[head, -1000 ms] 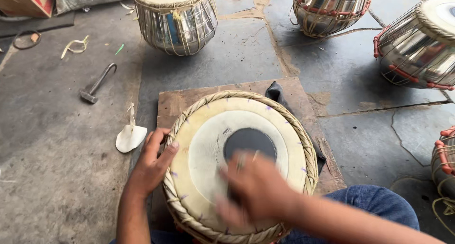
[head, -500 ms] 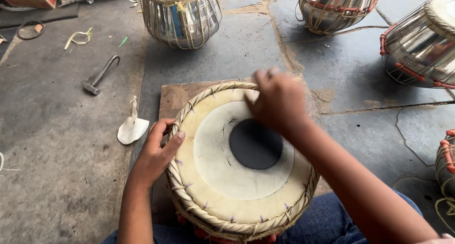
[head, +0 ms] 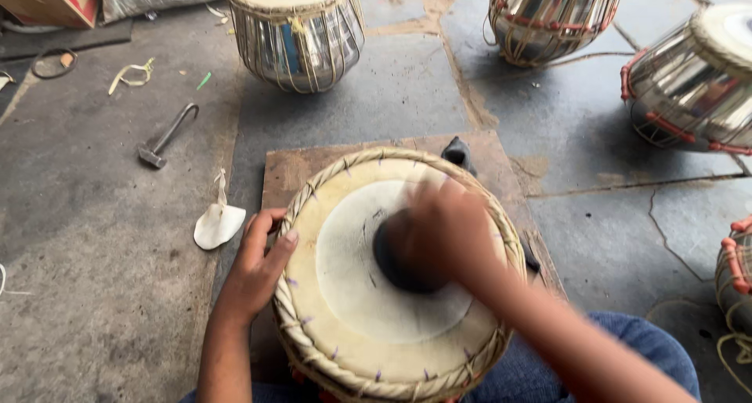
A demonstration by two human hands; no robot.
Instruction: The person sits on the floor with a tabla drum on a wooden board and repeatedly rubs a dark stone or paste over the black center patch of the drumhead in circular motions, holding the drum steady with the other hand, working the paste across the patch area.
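Centrally, a tabla drum (head: pixel 376 325) with a cream skin and braided rim stands on a brown board (head: pixel 286 172) laid on the stone floor (head: pixel 117 293), directly before the person's denim-clad knee (head: pixel 627 340). Left hand (head: pixel 258 266): fingers curled against the left edge of the braided rim, thumb lying on the skin just inside it; the grip is a loose brace on the rim, closed around nothing. Right hand (head: pixel 442 231): blurred, lying over the black centre patch (head: pixel 395 262) of the skin; whether its grip holds anything cannot be told. A dark wedge-shaped object (head: pixel 458 152) rests on the board just beyond the drum's far edge. Left of the board lie a white scrap with a thin tail (head: pixel 219 223) and, farther off, a small metal hammer (head: pixel 164 137). Other metal-bodied drums stand well apart: one laced with pale straps (head: pixel 298 31) at the top centre, another (head: pixel 552 15) at the top right, one with red lacing (head: pixel 697 82) tipped on its side at the far right, and one partly cut off (head: pixel 736 270) at the right edge
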